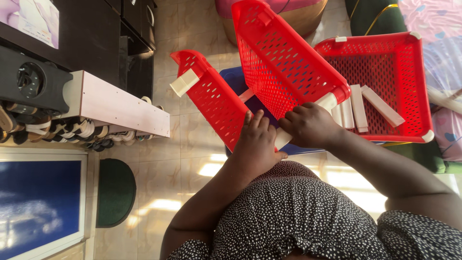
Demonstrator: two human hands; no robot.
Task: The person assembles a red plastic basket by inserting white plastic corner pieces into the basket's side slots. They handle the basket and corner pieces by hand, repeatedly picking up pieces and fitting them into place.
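At the far left a low shelf (120,103) runs over a row of shoes (57,132), and a dark green mat (115,192) lies on the tiled floor (183,163) below it.

Next comes a red perforated panel (216,103), tilted on edge, with a white corner piece (184,82) at its upper end. The left hand (255,147) lies against the lower end of this panel. Its grip is partly closed: the fingers (255,123) are curled over the panel's edge, and the thumb points right toward a white connector (281,138) that shows between the two hands. Whether the palm presses the panel or only rests on it cannot be told.

A second, larger red perforated panel (284,62) stands tilted above both hands, its lower corner ending in a white piece (328,102). The right hand (310,126) is at that corner. Its grip is closed tight, the fingers folded over the spot where the larger panel's corner and the white connector come together; what the fingertips pinch is hidden under the knuckles.

Behind the panels a blue surface (231,79) shows in part. To the right a red basket tray (385,79) lies flat with several loose white connector pieces (358,108) inside, close to the right wrist. Patterned fabric (433,19) covers the far right edge.
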